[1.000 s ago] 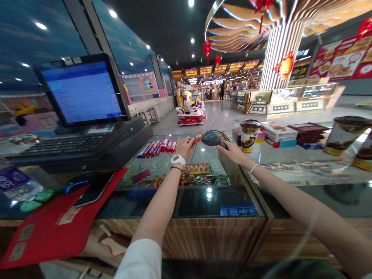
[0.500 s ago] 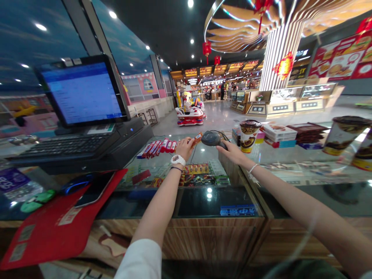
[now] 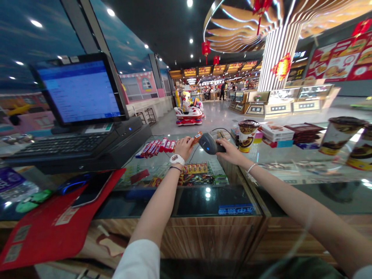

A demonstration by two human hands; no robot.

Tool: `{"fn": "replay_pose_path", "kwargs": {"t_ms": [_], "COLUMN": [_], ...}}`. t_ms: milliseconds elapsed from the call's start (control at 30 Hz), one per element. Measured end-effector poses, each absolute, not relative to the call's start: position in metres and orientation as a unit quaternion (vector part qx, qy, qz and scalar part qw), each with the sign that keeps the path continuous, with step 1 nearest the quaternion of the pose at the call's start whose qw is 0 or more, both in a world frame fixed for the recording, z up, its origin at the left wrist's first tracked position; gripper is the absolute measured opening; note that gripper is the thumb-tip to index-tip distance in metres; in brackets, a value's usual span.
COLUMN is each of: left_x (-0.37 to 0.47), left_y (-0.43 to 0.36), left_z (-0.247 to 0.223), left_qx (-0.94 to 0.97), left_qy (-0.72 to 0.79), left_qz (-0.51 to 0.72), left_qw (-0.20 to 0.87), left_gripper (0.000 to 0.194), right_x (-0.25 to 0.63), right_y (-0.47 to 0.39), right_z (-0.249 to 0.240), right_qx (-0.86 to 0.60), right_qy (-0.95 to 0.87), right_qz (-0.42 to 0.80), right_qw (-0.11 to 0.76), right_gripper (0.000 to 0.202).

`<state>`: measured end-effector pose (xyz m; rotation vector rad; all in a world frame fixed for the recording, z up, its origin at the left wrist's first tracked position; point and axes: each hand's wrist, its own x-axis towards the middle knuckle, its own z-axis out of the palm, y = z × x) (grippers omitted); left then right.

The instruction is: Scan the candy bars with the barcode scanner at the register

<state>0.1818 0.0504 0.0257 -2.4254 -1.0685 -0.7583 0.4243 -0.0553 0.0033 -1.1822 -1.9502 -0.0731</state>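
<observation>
My left hand [image 3: 183, 147], with a white watch on its wrist, grips a small orange-wrapped snack [image 3: 197, 137] above the glass counter. My right hand [image 3: 231, 151] is wrapped round the handle of a dark barcode scanner [image 3: 208, 143]. The scanner's head is close beside the snack, and a small blue light shows on it. A row of red, white and blue wrapped bars [image 3: 154, 148] lies on the glass just left of my left hand. Right of the scanner stands a Dove cup [image 3: 247, 136].
A monitor [image 3: 81, 91] and keyboard [image 3: 55, 146] stand at the left. A phone [image 3: 92, 190] rests on a red mat [image 3: 49, 236] beside a mouse [image 3: 74, 183]. Stacked boxes [image 3: 277, 132] and larger cups [image 3: 340, 135] are on the right counter.
The scanner has turned in my right hand, its head tilting downward and towards the left, and its blue light now shows. My left hand still holds the snack, nearly in place.
</observation>
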Motion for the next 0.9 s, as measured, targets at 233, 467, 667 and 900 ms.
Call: {"fn": "replay_pose_path", "kwargs": {"t_ms": [233, 467, 667, 900], "left_x": [0.183, 0.187, 0.188, 0.188], "left_y": [0.051, 0.049, 0.045, 0.046], "left_z": [0.025, 0.024, 0.026, 0.023], "left_qx": [-0.868, -0.875, -0.878, -0.877], "left_qy": [-0.381, -0.378, -0.372, -0.365], "left_qz": [-0.258, -0.257, -0.259, -0.279], "left_qw": [0.186, 0.163, 0.15, 0.141], "left_gripper": [0.037, 0.038, 0.04, 0.039], "right_x": [0.438, 0.464, 0.472, 0.474], "right_y": [-0.046, -0.033, -0.026, -0.022], "right_z": [-0.009, -0.021, -0.027, -0.036], "right_qx": [-0.469, -0.448, -0.455, -0.482], "right_qy": [-0.802, -0.825, -0.825, -0.809], "right_qz": [-0.072, -0.04, 0.001, 0.04], "right_qw": [0.363, 0.342, 0.335, 0.335], "right_gripper": [0.064, 0.068, 0.059, 0.068]}}
